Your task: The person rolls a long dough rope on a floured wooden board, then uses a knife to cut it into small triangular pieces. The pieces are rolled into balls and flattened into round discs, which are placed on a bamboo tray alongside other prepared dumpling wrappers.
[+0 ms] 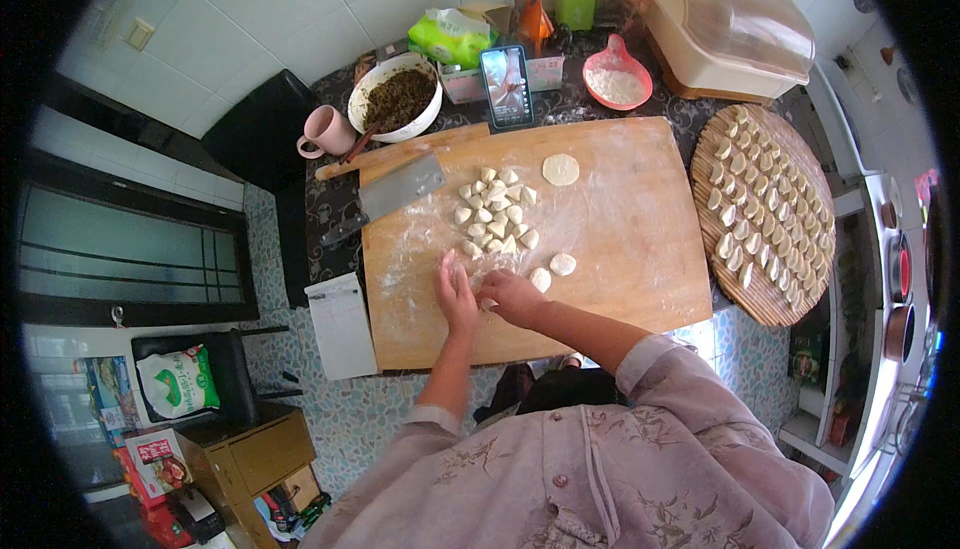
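Observation:
My left hand [454, 292] stands on edge over the floured wooden board [630, 226], fingers straight and close together. Whether anything lies against its palm is hidden. Beside it, my right hand [513, 297] curls downward, a small pale piece of dough [488, 304] showing under its fingers. Just beyond both hands lies a cluster of several cut dough pieces [496, 208]. Two flattened dough rounds, one nearer [540, 279] and one farther right [562, 264], rest by my right hand. A wider, thin dough wrapper [561, 169] lies toward the board's far side.
A cleaver [401, 187] lies on the board's left, near a rolling pin [420, 150]. Behind stand a filling bowl [397, 99], pink mug [328, 132], phone [506, 88] and flour scoop [618, 84]. Folded dumplings cover a round slatted tray [795, 174] at right.

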`<state>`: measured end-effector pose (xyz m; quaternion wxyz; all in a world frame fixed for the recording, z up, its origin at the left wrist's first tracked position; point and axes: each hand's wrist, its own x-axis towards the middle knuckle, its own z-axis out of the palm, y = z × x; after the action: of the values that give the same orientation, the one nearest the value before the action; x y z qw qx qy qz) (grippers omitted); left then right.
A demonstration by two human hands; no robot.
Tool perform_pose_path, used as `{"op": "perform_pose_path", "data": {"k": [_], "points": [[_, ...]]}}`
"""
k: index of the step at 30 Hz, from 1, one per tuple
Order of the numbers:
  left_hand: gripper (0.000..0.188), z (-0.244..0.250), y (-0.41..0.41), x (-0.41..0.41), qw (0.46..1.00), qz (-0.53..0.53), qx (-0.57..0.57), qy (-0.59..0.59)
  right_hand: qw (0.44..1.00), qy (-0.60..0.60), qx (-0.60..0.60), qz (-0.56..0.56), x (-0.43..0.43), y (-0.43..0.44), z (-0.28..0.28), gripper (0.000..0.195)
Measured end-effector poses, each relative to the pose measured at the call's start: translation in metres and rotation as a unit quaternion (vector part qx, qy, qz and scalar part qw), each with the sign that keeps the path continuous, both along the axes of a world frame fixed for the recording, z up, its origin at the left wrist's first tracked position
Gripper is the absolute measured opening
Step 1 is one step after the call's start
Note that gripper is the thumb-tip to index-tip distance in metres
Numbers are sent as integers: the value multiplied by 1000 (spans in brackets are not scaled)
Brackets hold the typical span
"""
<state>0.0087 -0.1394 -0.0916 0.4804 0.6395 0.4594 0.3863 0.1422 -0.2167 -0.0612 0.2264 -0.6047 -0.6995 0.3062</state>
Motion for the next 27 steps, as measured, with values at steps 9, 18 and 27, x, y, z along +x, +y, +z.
{"op": "perform_pose_path", "data": {"k": [9,18,27], "points": [[48,25,29,25,905,-146,266,297,979,-177,100,-23,25,-19,13,28],[26,3,18,-11,938,-68,235,245,977,-143,122,-99,63,-55,7,38],[39,11,-3,-81,911,-92,238,324,981,-131,142,-13,103,-83,-7,53]]}}
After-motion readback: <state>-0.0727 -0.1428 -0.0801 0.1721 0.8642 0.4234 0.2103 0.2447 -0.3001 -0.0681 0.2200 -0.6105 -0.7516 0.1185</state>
